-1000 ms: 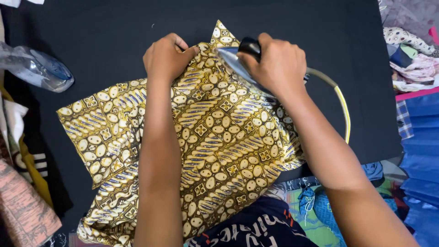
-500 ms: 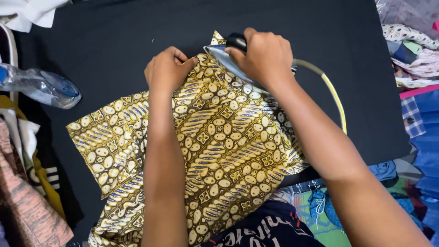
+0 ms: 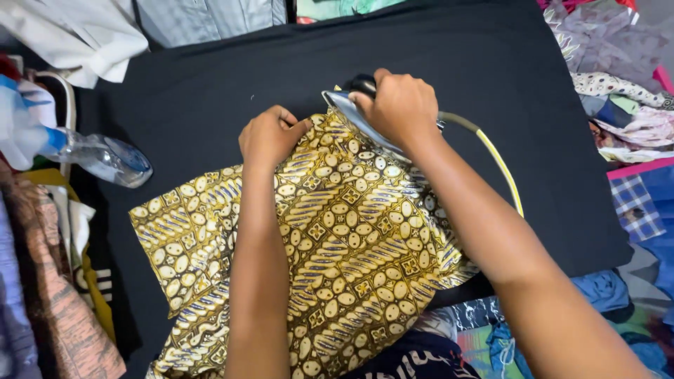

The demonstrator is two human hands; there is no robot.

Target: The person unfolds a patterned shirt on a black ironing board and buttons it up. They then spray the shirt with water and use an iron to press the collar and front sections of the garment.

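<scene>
Gripping the dark handle of the iron [image 3: 354,112], the right hand [image 3: 400,105] has its fingers wrapped tight around it. The iron sits at the far top corner of the cloth [image 3: 323,245], with its shiny flat side down on the cloth. The iron's long side runs slanted, from the corner back toward the person's right arm. The pointed end seems to aim at the far corner, away from the person.

The left hand [image 3: 270,137] is just beside the iron, on its left. Its fingers are curled shut and press on the cloth edge, maybe pinching it; I cannot tell for sure. Both hands are close together at that same corner, and the right hand is the one on the iron.

The cloth is gold with brown and blue shapes. It spreads from the corner down toward the person, over the black desk [image 3: 210,84]. A yellow cord [image 3: 502,165] runs from the iron to the right. A spray bottle [image 3: 105,158] lies well to the left of the cloth.
</scene>
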